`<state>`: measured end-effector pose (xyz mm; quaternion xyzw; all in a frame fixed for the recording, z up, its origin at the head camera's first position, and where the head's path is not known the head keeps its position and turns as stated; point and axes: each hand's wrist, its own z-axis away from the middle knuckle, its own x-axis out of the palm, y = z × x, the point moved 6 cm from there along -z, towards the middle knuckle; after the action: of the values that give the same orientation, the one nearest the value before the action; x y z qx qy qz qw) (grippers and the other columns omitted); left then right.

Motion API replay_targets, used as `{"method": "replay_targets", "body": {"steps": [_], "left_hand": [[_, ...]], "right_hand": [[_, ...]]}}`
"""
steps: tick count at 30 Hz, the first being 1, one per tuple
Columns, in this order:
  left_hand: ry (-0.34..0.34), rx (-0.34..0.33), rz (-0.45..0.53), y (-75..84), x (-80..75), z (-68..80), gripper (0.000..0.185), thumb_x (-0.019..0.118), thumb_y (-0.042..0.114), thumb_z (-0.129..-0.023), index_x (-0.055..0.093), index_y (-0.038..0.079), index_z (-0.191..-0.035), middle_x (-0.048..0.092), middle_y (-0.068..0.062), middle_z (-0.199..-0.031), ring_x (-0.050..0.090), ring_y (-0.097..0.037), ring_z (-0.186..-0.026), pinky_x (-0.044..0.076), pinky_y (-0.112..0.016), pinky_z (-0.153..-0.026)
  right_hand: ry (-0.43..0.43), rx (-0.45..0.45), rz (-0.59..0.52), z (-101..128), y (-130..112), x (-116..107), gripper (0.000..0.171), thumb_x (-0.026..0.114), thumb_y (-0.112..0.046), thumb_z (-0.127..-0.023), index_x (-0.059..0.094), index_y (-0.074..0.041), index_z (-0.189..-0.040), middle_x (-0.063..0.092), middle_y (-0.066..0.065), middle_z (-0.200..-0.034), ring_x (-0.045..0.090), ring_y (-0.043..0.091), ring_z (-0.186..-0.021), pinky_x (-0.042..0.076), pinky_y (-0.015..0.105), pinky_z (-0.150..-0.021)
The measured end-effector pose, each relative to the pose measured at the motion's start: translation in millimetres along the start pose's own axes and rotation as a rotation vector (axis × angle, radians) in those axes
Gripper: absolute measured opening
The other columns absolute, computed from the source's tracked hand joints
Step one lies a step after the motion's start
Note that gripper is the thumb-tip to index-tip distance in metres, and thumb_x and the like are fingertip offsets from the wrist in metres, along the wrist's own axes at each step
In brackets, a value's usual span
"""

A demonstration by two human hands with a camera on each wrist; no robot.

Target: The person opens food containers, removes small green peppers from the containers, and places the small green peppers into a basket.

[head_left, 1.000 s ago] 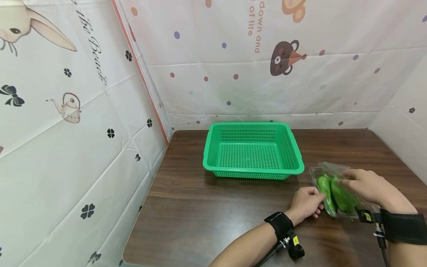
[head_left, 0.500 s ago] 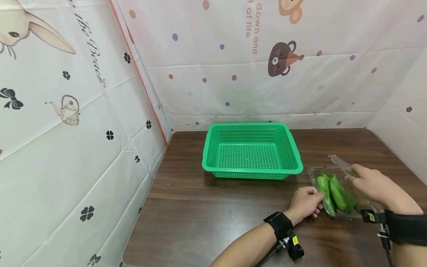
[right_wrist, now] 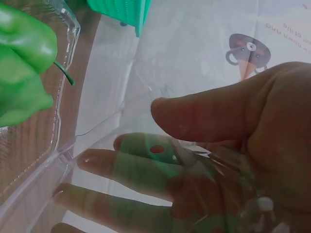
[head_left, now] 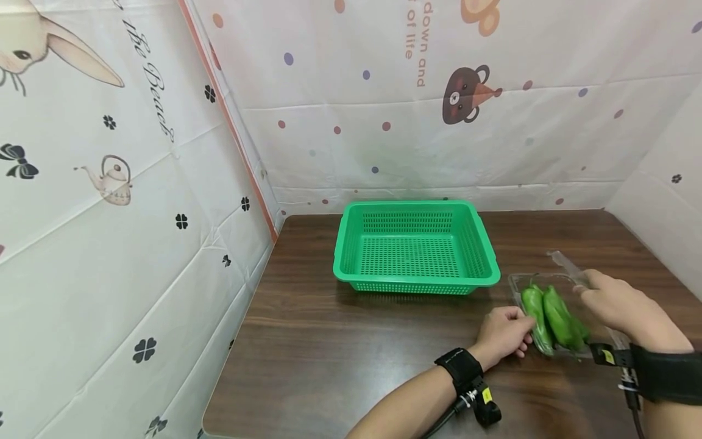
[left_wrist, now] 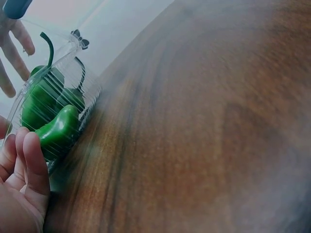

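Note:
A clear plastic box (head_left: 515, 284) holding green peppers (head_left: 548, 317) lies on the dark wooden table (head_left: 356, 353), right of centre. My left hand (head_left: 501, 332) grips the box's near left edge, thumb above and curled fingers (left_wrist: 29, 155) beside the peppers (left_wrist: 46, 104). My right hand (head_left: 614, 302) pinches the clear hinged lid (head_left: 565, 263) between thumb (right_wrist: 209, 116) and fingers, and the lid stands raised off the peppers (right_wrist: 22, 58) on the box's far right side.
An empty green slatted basket (head_left: 417, 280) stands at the back middle of the table, just left of the box; its corner (right_wrist: 121, 9) shows in the right wrist view. Patterned white sheets wall in the left, back and right sides.
My right hand has lifted the lid off the peppers and swung it up to the right. The left hand has stayed at the box's edge.

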<state>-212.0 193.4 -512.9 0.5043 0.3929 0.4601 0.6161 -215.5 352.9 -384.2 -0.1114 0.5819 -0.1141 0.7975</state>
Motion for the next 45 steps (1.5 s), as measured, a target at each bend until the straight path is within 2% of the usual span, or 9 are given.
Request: {"method": "replay_targets", "body": {"steps": [3,6,10,15,22,29,36,40,45], "left_hand": [[0.008,-0.007,-0.007,-0.2,-0.2,0.3,0.024,0.065,0.021,-0.089,0.061,0.01,-0.068,0.055,0.008,-0.052,0.044,-0.005,-0.036,0.038,-0.018,-0.035],[0.012,-0.012,-0.009,-1.0,-0.1,0.3,0.024,0.065,0.02,-0.089,0.061,0.009,-0.068,0.055,0.007,-0.053,0.044,-0.005,-0.036,0.039,-0.019,-0.035],[0.015,-0.011,-0.01,-1.9,0.2,-0.2,0.024,0.066,0.021,-0.089,0.061,0.01,-0.068,0.056,0.007,-0.053,0.045,-0.005,-0.036,0.041,-0.02,-0.035],[0.013,-0.002,-0.016,-1.3,0.4,-0.6,0.024,0.065,0.021,-0.089,0.062,0.011,-0.067,0.056,0.007,-0.053,0.045,-0.005,-0.036,0.042,-0.021,-0.036],[0.007,0.008,-0.015,0.5,0.0,0.1,0.024,0.064,0.021,-0.09,0.062,0.011,-0.068,0.055,0.008,-0.052,0.045,-0.004,-0.036,0.042,-0.02,-0.036],[0.006,0.004,-0.012,-0.3,0.4,0.6,0.024,0.065,0.02,-0.09,0.062,0.012,-0.067,0.055,0.008,-0.052,0.045,-0.004,-0.037,0.042,-0.02,-0.036],[0.005,0.005,-0.015,-1.7,0.8,0.5,0.025,0.065,0.021,-0.09,0.061,0.012,-0.067,0.054,0.008,-0.052,0.045,-0.004,-0.036,0.042,-0.02,-0.036],[0.0,0.004,-0.018,-1.7,1.2,1.1,0.025,0.065,0.021,-0.09,0.061,0.012,-0.067,0.055,0.008,-0.051,0.045,-0.004,-0.036,0.041,-0.02,-0.035],[0.002,0.01,-0.017,0.5,0.8,1.5,0.025,0.065,0.02,-0.09,0.062,0.011,-0.067,0.055,0.007,-0.051,0.045,-0.004,-0.036,0.042,-0.02,-0.036]], "right_hand": [[-0.004,0.026,-0.002,0.1,1.6,-0.3,0.077,0.029,-0.04,-0.109,0.02,0.028,-0.143,0.03,0.056,-0.133,0.038,0.073,-0.114,0.041,0.073,-0.082],[0.004,0.028,0.017,0.4,2.3,-1.3,0.079,0.029,-0.042,-0.108,0.02,0.03,-0.141,0.032,0.056,-0.131,0.043,0.072,-0.11,0.044,0.069,-0.079],[0.03,0.01,0.037,0.9,2.1,-3.3,0.074,0.034,-0.038,-0.107,0.027,0.03,-0.136,0.044,0.054,-0.122,0.055,0.065,-0.097,0.047,0.06,-0.069],[0.073,-0.001,0.052,1.2,2.3,-4.2,0.067,0.04,-0.03,-0.105,0.031,0.029,-0.134,0.049,0.051,-0.118,0.058,0.062,-0.094,0.047,0.06,-0.068],[0.105,0.006,0.068,2.0,6.6,-3.5,0.067,0.041,-0.029,-0.105,0.029,0.029,-0.137,0.042,0.054,-0.125,0.051,0.067,-0.101,0.044,0.069,-0.076],[0.085,0.014,0.041,1.1,13.4,-1.9,0.071,0.036,-0.035,-0.107,0.029,0.028,-0.138,0.038,0.054,-0.129,0.048,0.067,-0.105,0.043,0.069,-0.078],[0.08,0.009,0.015,1.0,19.1,-2.0,0.067,0.036,-0.031,-0.106,0.029,0.027,-0.139,0.041,0.053,-0.129,0.053,0.065,-0.101,0.045,0.066,-0.073],[0.081,0.033,0.008,2.7,22.3,-2.4,0.07,0.035,-0.03,-0.107,0.022,0.029,-0.142,0.034,0.056,-0.132,0.042,0.071,-0.111,0.04,0.075,-0.082],[0.084,0.047,-0.034,5.3,27.9,-5.1,0.069,0.031,-0.026,-0.105,0.016,0.031,-0.143,0.027,0.057,-0.133,0.034,0.073,-0.116,0.037,0.076,-0.085]]}}
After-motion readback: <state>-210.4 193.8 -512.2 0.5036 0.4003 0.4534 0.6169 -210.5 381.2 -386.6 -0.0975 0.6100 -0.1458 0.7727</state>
